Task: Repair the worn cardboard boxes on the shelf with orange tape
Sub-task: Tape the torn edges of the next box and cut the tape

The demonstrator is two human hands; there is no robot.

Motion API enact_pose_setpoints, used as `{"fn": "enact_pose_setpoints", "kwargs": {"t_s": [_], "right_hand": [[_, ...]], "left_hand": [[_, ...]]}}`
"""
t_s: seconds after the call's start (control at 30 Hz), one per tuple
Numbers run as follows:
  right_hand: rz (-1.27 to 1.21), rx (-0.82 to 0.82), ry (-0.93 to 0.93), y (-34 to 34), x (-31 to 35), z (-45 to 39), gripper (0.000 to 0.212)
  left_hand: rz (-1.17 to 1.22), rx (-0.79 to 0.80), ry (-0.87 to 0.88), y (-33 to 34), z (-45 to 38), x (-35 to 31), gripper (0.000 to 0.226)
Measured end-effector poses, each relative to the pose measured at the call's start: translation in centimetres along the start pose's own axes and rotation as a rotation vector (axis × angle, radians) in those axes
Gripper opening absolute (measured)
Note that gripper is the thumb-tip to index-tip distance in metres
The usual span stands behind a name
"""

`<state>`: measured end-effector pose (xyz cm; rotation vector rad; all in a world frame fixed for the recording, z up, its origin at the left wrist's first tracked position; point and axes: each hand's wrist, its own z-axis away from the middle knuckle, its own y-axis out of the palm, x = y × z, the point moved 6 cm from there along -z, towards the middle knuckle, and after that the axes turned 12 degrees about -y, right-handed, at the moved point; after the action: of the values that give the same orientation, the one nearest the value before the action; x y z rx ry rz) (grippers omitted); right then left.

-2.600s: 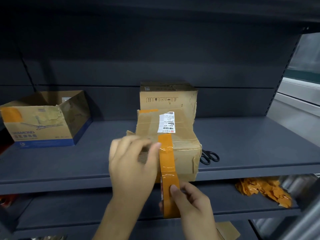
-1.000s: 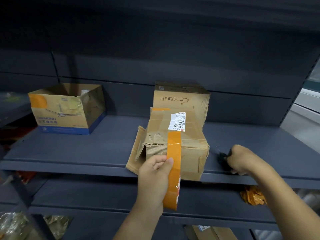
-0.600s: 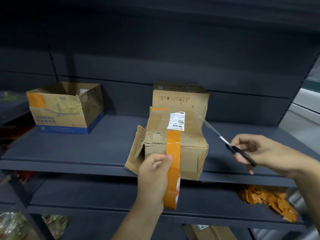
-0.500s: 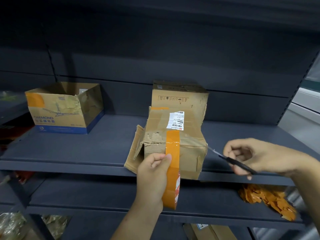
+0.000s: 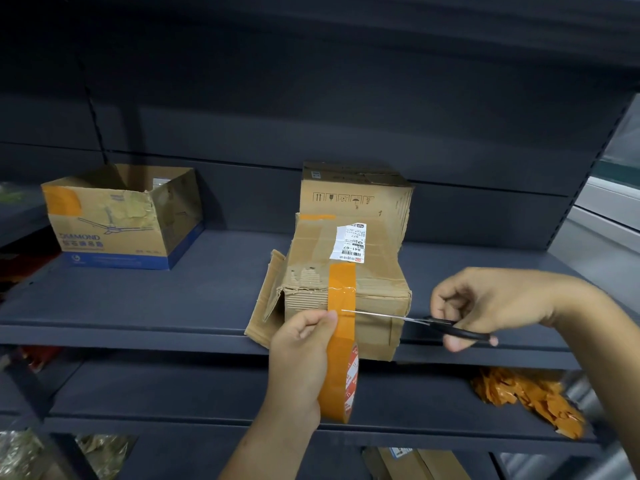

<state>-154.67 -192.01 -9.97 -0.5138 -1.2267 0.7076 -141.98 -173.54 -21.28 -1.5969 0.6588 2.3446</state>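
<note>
Head view: the left hand (image 5: pixel 300 355) grips the orange tape roll (image 5: pixel 341 382), its strip stuck over the worn box (image 5: pixel 346 292) at the shelf (image 5: pixel 138 306) edge; the right hand (image 5: pixel 485 306), fingers curled, holds scissors (image 5: pixel 433 322) at the strip

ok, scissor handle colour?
Black handles on the scissors, gripped by the right hand; blades silver. Head view, the only one.

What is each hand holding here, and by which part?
Left hand grips the orange tape roll around its rim; right hand holds the scissors by the black handles.
</note>
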Motion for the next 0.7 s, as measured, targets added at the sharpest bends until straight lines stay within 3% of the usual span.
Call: {"fn": "enact_pose_setpoints", "kwargs": {"t_s": [0.3, 0.53, 0.7], "right_hand": [[-0.007, -0.016, -0.018, 0.2, 0.7, -2.5, 0.037], [-0.019, -0.059, -0.042, 0.3, -0.3, -3.1, 0.056], [-0.009, -0.08, -0.021, 0.3, -0.8, -3.0, 0.05]], "left_hand": [[0.022, 0.043, -0.023, -0.2, 0.0, 0.1, 0.009], [0.028, 0.032, 0.028, -0.4, 0.0, -0.1, 0.011], [0.034, 0.014, 0.074, -0.4, 0.6, -0.3, 0.017]]}}
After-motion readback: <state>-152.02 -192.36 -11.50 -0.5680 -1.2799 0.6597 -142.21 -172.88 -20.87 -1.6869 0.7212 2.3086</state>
